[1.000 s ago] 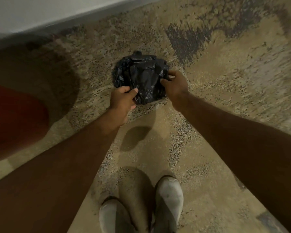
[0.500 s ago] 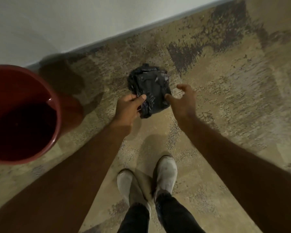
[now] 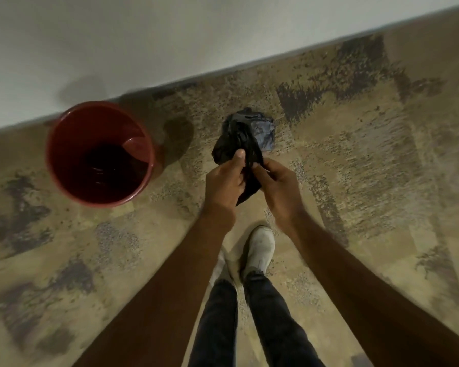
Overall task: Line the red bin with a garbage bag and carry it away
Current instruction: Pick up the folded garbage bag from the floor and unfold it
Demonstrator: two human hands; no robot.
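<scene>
A crumpled black garbage bag point(image 3: 245, 139) hangs in front of me, held off the patterned floor. My left hand point(image 3: 224, 182) pinches its near edge with thumb up, and my right hand point(image 3: 277, 185) grips the same edge right beside it. The round red bin point(image 3: 61, 165) stands upright and unlined on the floor to the left, close to the wall, an arm's length from the bag.
A white wall point(image 3: 170, 35) runs along the back, meeting the mottled tan and grey floor point(image 3: 368, 181). My feet in white shoes point(image 3: 260, 247) stand just below my hands.
I have straightened up, lifting the bag off the floor. Both hands came together on its near edge. The red bin has come fully into view at the left.
</scene>
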